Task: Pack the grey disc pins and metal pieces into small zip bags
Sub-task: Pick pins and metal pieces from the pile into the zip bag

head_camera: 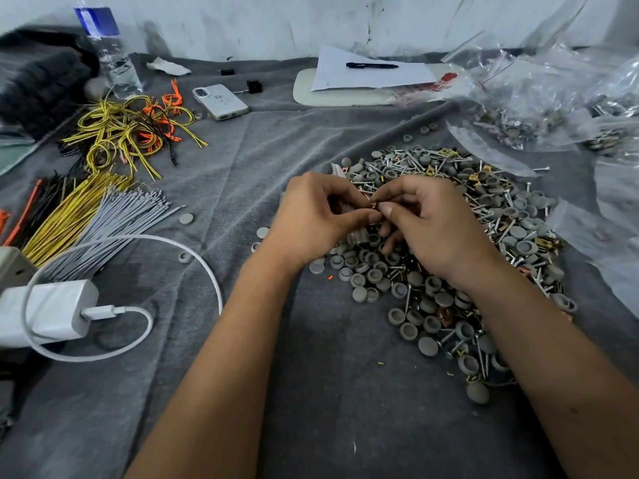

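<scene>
Across the whole frame lay a grey cloth [242, 160], and on its right half, from the centre down to the lower right, spread the heap of grey disc pins [449, 257] mixed with screws and coppery metal pieces [446, 314]. Filled zip bags [539, 108] were piled at the upper right (clear plastic, hard to count). Bundles of yellow and grey wires [93, 216] sat at the left, a white charger [52, 312] below them.

Just right of centre, both hands met over the near edge of the heap. The left hand [311, 219] had its fingers curled round what looked like a small clear bag [356, 235], thumb pressed toward the mouth; whether it was one bag or a stack could not be told. The right hand [432, 223] pinched a tiny metal piece [373, 203] between thumb and forefinger, right at that mouth.

To do this well, I judged, the left thumb should hold the bag's lip wide while the right fed the piece straight in, keeping both low over the heap so a dropped part fell back among its kind.
</scene>
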Tool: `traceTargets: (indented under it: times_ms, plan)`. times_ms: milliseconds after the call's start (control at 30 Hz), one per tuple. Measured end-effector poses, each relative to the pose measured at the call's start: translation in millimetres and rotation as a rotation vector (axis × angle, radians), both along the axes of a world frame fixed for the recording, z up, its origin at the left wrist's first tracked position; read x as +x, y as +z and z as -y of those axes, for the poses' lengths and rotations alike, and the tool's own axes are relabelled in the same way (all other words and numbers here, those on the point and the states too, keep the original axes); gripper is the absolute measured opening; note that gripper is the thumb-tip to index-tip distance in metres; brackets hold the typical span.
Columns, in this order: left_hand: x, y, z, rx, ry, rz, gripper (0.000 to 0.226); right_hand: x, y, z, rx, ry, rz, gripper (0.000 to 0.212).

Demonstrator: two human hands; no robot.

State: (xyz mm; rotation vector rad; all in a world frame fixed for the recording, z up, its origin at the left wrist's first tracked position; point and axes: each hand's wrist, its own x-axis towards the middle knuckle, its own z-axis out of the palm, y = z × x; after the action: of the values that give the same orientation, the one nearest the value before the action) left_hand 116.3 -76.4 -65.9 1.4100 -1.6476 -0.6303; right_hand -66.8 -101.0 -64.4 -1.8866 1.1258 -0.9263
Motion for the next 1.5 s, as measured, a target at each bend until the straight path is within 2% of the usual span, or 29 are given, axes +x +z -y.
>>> traceTargets:
  times_ms: [233,467,633,767,900,1000,1133,1400,1500]
  plan:
    - [4.0,-1.6,1.3,0.027,-0.037,-0.013,0.013,1.1,0.5,0.4,0.077,0.029,0.023,0.02]
    - [9.5,-5.9,5.8,0.055,-0.142,-0.132,0.015,-2.3,4.6,-0.7,0.303,0.095,0.188,0.016]
    - [9.9,-7.3,6.5,0.05,-0.19,-0.225,0.012,-4.8,5.8,1.0,0.331,0.128,0.196,0.017]
    - [10.8,-8.4,6.8,0.043,-0.188,-0.203,0.011,-6.4,4.1,2.5,0.344,0.149,0.209,0.017]
    - [8.6,-7.6,4.7,0.045,-0.136,-0.196,0.009,-4.7,4.4,1.3,0.194,0.085,0.118,0.015]
    - [4.0,-5.8,4.2,0.063,-0.054,-0.241,0.008,-3.3,4.0,-0.7,-0.031,0.007,0.042,0.013]
    - [0.0,-3.7,4.8,0.073,0.037,-0.294,0.018,-2.0,4.0,-4.4,-0.276,-0.033,-0.009,0.014]
    - [-5.2,-2.7,3.5,0.093,0.008,-0.374,0.011,-0.2,-1.4,-2.4,-0.328,-0.036,-0.003,0.018]
    - [-8.1,-3.2,2.9,0.079,0.032,-0.346,0.011,1.9,-2.8,-3.0,-0.333,-0.043,-0.028,0.018]
